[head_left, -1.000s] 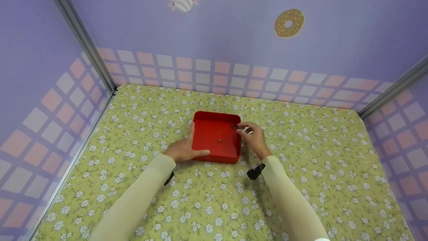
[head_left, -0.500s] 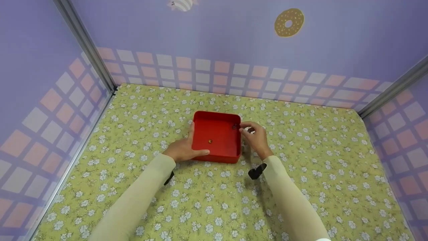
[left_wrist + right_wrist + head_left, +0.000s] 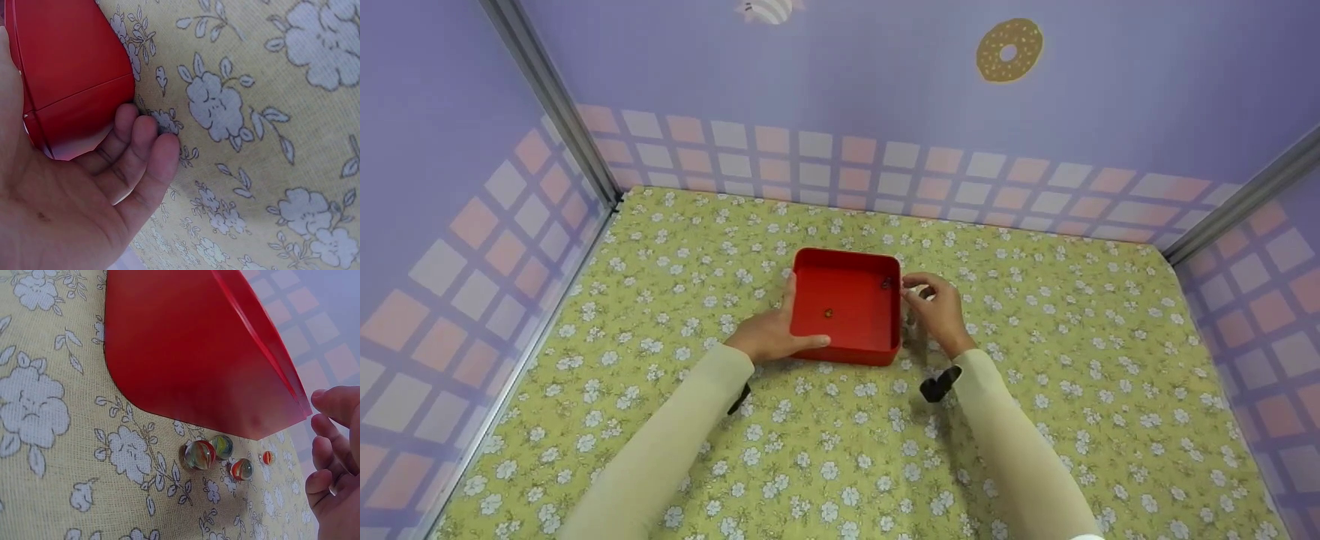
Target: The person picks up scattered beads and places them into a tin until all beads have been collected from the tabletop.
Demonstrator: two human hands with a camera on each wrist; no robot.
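Observation:
A shallow red box (image 3: 844,300) stands on the cloth between both hands. My left hand (image 3: 769,335) holds its near left corner, the thumb along the front rim and the index finger along the left wall. In the left wrist view, the other fingers (image 3: 143,135) bend beside the red wall. Just outside the right rim is my right hand (image 3: 936,311), fingers loosely bent and no object visible among them. Inside the box lie a small yellowish marble (image 3: 829,313) and a dark marble-like cluster (image 3: 886,283) by the right wall.
Several glass marbles, among them a red-striped one (image 3: 200,454), a yellow-green one (image 3: 222,446) and a smaller orange one (image 3: 268,457), lie on the flowered cloth (image 3: 825,442) beside the box's right wall. Purple panels (image 3: 877,82) enclose the back and sides.
The yellowish marble has rolled left across the box floor. My right hand has drawn back from over the right rim to just outside it. The left hand and box have stayed put.

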